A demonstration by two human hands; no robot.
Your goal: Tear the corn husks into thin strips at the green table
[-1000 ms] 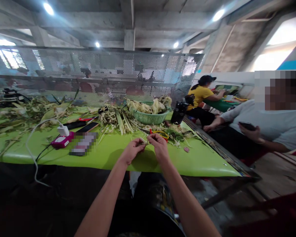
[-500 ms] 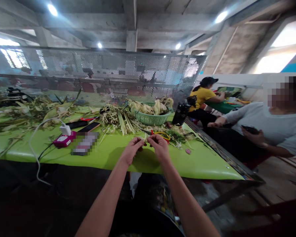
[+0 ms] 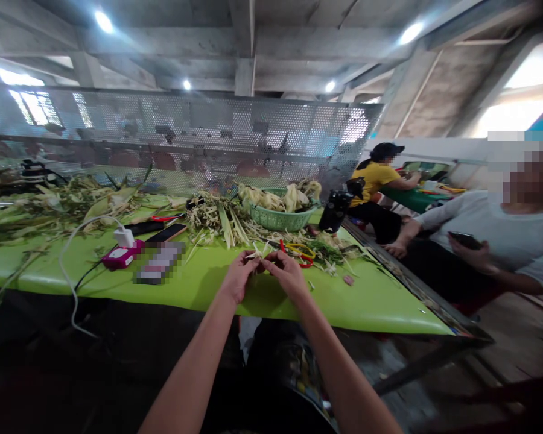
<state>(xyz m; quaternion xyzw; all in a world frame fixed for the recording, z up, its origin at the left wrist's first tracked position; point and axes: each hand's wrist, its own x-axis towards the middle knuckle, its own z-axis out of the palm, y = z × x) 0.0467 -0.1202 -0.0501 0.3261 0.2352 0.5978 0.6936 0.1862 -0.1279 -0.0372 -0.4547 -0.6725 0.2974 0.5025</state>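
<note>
Pale corn husk strips [image 3: 263, 248] fan out above my fingertips, just over the green table. My left hand [image 3: 238, 278] is closed in a pinch on them from the left. My right hand [image 3: 288, 275] pinches at the same strips from the right, its thumb and fingers meeting the left fingertips. The lower ends of the strips are hidden by my fingers. Just behind my right hand lie scissors [image 3: 308, 263] with red and yellow handles, their blades partly among scraps.
Behind my hands stands a green basket [image 3: 280, 220] of husks, beside a husk pile [image 3: 228, 223] and a black device [image 3: 333, 212]. At left are a phone [image 3: 167, 233], a magenta power box [image 3: 122, 255] and its cable. A person [image 3: 516, 229] sits at right holding a phone.
The pale strips now spread wider above my fingers. My right hand has come closer to the left one. A small pale scrap now shows on the table right of my right hand.
</note>
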